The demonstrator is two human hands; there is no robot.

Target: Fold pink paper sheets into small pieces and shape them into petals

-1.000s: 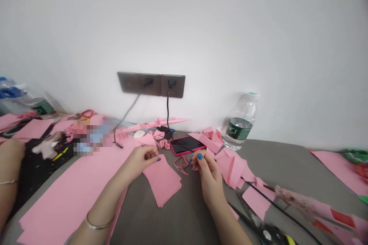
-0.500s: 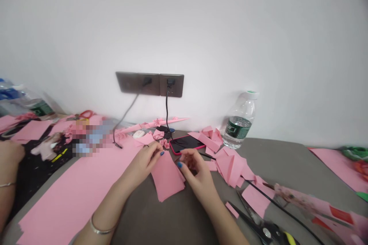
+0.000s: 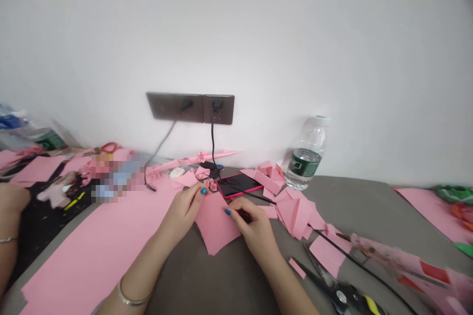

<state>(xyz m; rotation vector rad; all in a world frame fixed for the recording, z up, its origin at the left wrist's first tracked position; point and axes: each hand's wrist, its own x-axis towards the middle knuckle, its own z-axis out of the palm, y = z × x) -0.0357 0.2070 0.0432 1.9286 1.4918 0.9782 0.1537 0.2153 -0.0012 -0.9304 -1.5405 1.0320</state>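
A small stack of pink paper sheets (image 3: 216, 226) is held between my two hands, slightly fanned at its lower edge. My left hand (image 3: 186, 206) pinches its upper left corner, thumb on top. On the right side, my right hand (image 3: 251, 219) grips the edge between thumb and curled fingers. Just beyond the sheets lies a phone with a red-pink edge (image 3: 239, 184). Larger pink paper sheets (image 3: 92, 241) spread under and beside my left forearm. Folded pink paper pieces (image 3: 295, 211) lie to the right of my right hand.
Black-handled scissors (image 3: 340, 295) lie at the front right, with a glue gun (image 3: 399, 261) beyond. A water bottle (image 3: 305, 157) stands by the wall. A black cable (image 3: 213, 142) hangs from the wall socket (image 3: 218, 108). Another person's hand (image 3: 13, 202) rests at the far left.
My right hand has closed on the right edge of the paper stack, and the sheets have spread and turned a little. My left hand still pinches the upper left corner.
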